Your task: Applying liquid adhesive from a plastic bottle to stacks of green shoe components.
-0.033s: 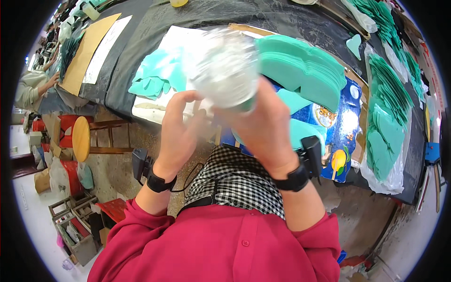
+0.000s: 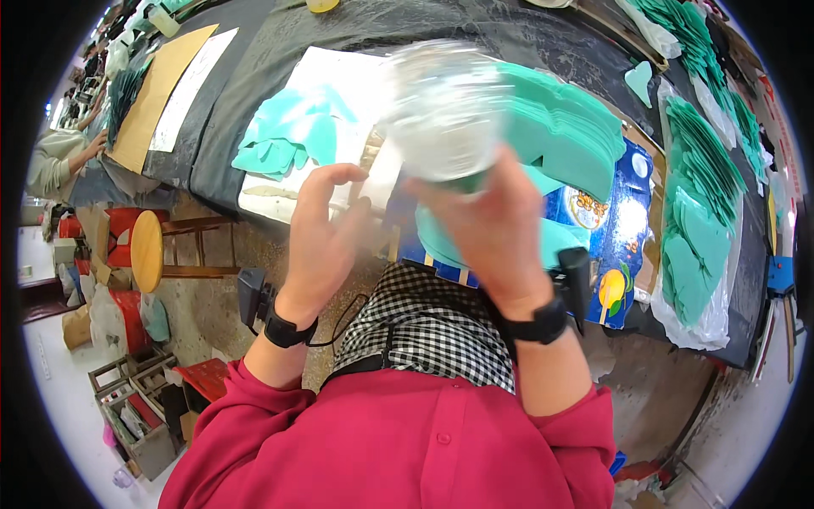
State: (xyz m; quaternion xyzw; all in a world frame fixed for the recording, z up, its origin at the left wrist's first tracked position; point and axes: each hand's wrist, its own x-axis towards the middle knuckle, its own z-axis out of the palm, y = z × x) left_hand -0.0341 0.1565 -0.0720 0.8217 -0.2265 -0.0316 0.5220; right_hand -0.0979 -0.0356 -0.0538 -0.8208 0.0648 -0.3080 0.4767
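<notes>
My right hand [image 2: 492, 229] grips a whitish, shiny, round container [image 2: 445, 119] from below. Motion smears it, so its exact kind does not show. A bit of green shows under its lower rim, between the fingers. My left hand [image 2: 322, 229] is raised to the left of it, fingers curved and apart, with nothing visible in them. Just beyond the left hand, thin green cut sheets [image 2: 292, 127] lie overlapped on a white board [image 2: 326, 64]. A thick stack of green pieces [image 2: 568, 127] sits beyond the right hand, partly covered by the container. More green sheets [image 2: 547, 242] lie beneath my right hand.
A blue printed cardboard [image 2: 627, 212] lies under the stack. Farther right, green pieces [image 2: 699, 246] rest in clear plastic on the dark-covered table [image 2: 254, 76]. A brown board [image 2: 161, 93] lies far left, near another person's hand [image 2: 89, 151]. A wooden stool [image 2: 148, 250] stands left.
My right hand and the whitish container have moved to the right, uncovering more of the white board and covering more of the green stack. My left hand has stayed nearly in place.
</notes>
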